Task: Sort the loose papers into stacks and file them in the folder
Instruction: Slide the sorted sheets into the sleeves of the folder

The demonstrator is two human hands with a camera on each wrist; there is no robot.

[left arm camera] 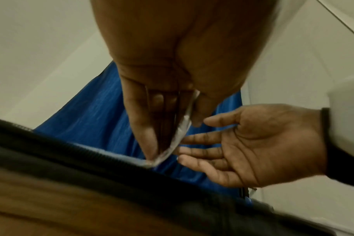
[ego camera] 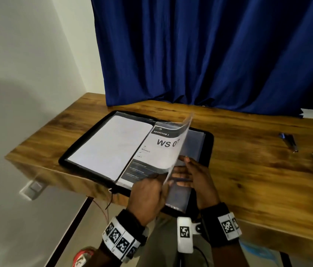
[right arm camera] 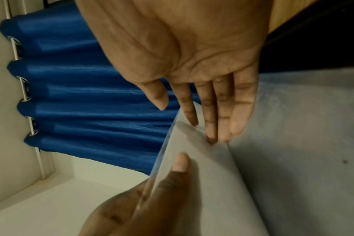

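A wooden table (ego camera: 248, 170) with a strong grain stands against a deep blue curtain (ego camera: 209, 54), whose folds hang down to the table's far edge. Left of the curtain rises a plain pale wall (ego camera: 26, 54), crossed by a soft shadow. In the right wrist view the curtain hangs by metal eyelets (right arm camera: 22, 79) on a thin rod (right arm camera: 27, 95).
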